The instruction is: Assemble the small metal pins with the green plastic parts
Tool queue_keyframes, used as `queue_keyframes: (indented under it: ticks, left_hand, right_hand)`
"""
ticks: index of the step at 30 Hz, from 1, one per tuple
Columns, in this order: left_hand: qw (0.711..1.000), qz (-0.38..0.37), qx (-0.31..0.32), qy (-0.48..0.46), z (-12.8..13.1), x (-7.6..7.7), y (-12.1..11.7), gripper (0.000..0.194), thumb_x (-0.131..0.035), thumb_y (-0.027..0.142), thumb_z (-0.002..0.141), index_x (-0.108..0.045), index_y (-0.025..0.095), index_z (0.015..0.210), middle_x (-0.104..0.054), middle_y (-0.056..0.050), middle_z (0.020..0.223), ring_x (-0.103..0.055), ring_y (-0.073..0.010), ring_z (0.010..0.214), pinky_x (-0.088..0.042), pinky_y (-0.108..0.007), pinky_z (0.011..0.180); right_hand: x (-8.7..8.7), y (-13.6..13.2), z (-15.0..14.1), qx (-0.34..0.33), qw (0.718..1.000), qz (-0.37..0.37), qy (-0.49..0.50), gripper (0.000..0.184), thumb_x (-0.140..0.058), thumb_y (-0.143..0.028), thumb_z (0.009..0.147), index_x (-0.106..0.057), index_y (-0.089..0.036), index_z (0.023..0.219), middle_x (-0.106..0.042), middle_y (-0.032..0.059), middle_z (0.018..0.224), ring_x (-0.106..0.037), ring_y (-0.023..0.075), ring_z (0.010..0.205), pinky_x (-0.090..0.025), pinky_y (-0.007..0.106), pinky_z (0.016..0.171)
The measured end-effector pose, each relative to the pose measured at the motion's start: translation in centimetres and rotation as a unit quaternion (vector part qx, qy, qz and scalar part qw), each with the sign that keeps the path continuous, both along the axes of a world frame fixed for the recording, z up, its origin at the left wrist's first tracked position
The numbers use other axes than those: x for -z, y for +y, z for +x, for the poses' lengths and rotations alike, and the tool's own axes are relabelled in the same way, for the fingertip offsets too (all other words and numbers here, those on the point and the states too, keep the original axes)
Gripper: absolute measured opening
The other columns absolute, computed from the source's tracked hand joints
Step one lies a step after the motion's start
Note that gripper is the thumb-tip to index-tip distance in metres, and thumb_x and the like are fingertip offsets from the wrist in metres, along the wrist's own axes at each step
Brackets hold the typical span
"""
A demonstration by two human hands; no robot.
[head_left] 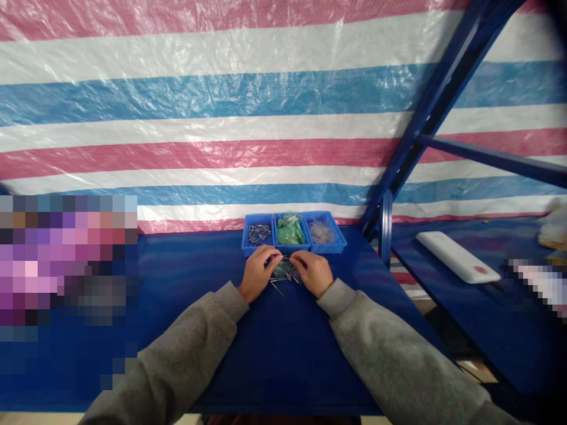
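My left hand [260,273] and my right hand [313,274] meet just in front of the blue trays, fingertips pinched and a short gap apart. Something thin and pale seems to run between them, too small to name. Below the fingers, a small pile of thin metal pins [277,288] lies on the blue table with clear and greenish plastic pieces [280,271]. Part of this pile is hidden by my hands. Behind it, the left tray [243,236] contains loose metal pins [258,234], the middle one green plastic pieces [290,229], the right one clear plastic pieces [322,232].
The blue table [266,366] extends to both sides. Striped plastic sheeting [221,130] hangs behind it. A slanted blue metal frame [407,141] rises at the right. Beyond it, a white oblong device [458,257] lies on another blue surface. The left side is pixelated.
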State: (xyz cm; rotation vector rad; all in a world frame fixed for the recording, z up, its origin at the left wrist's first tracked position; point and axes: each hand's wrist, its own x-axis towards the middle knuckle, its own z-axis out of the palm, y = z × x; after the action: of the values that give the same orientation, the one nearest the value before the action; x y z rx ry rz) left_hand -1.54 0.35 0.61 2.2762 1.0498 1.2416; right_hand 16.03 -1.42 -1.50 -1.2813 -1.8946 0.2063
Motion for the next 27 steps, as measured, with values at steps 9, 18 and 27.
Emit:
queue_keyframes:
  ticks: [9, 18, 27]
  left_hand:
    - [0.999, 0.009, -0.026, -0.021, -0.2, -0.2, -0.2, 0.019, -0.047, 0.027, 0.087, -0.06, 0.016, 0.081, -0.059, -0.003, 0.077, -0.053, -0.0121, 0.067, -0.042, -0.024, 0.061]
    - [0.998, 0.009, -0.045, -0.048, -0.1, -0.4, -0.4, 0.021, -0.048, 0.029, 0.086, -0.06, 0.015, 0.077, -0.058, -0.002, 0.074, -0.05, -0.0106, 0.061, -0.042, -0.023, 0.059]
    - [0.998, 0.009, -0.043, -0.055, -0.1, -0.2, -0.4, 0.02, -0.049, 0.028, 0.086, -0.06, 0.014, 0.076, -0.059, -0.003, 0.074, -0.051, -0.0099, 0.062, -0.042, -0.021, 0.058]
  right_hand:
    - [-1.5, -1.4, -0.3, -0.187, 0.968, -0.076, -0.15, 0.036, -0.062, -0.051, 0.073, -0.062, -0.02, 0.092, -0.059, -0.0001, 0.071, -0.054, 0.0123, 0.061, -0.038, 0.023, 0.059]
    - [-1.3, -2.5, -2.1, -0.17, 0.958, -0.057, -0.224, 0.02, -0.057, -0.038, 0.081, -0.061, -0.02, 0.09, -0.062, 0.0035, 0.087, -0.057, 0.015, 0.072, -0.039, 0.024, 0.061]
    - [-1.0, -2.3, -2.4, -0.164, 0.956, -0.026, -0.242, 0.009, -0.049, -0.022, 0.085, -0.056, -0.018, 0.082, -0.061, 0.0041, 0.083, -0.056, 0.0155, 0.078, -0.041, 0.025, 0.068]
